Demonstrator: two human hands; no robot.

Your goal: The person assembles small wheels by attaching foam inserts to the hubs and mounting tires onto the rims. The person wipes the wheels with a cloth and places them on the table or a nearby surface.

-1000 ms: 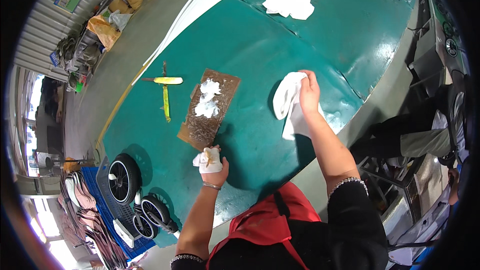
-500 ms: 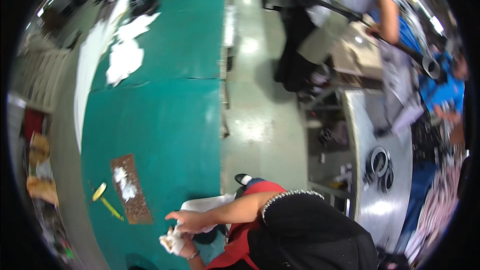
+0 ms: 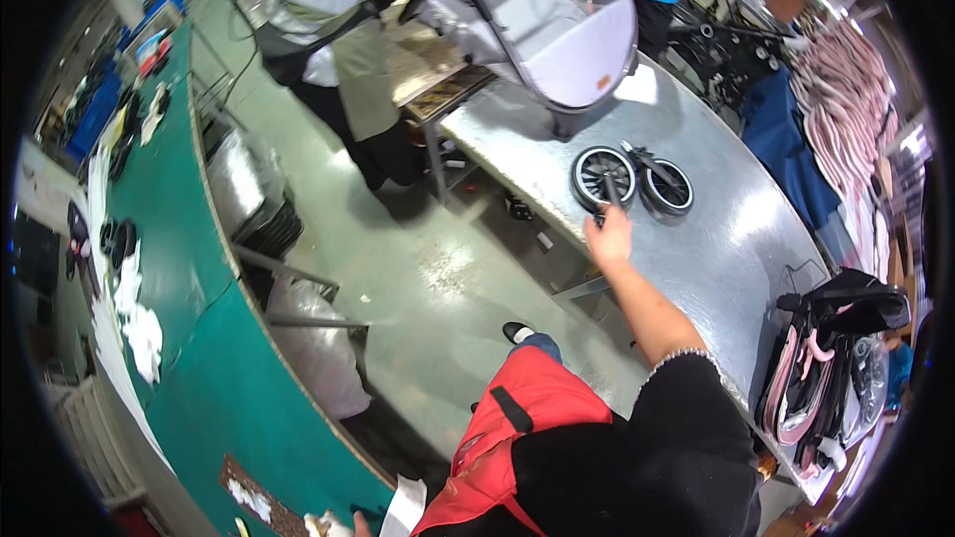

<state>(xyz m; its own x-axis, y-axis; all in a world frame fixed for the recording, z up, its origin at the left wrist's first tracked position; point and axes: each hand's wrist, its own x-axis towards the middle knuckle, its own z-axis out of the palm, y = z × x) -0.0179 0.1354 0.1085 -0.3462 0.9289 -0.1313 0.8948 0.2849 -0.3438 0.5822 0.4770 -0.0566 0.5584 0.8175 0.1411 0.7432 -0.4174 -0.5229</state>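
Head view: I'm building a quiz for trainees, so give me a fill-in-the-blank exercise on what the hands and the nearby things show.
1. The right hand reaches for a pair of black ____ on the metal table.
2. The long workbench on the person's left has a ____ top.
3. The left hand, at the lower edge, holds a white ____.
4. The person's apron is ____.

Missing words: wheels; green; cloth; red
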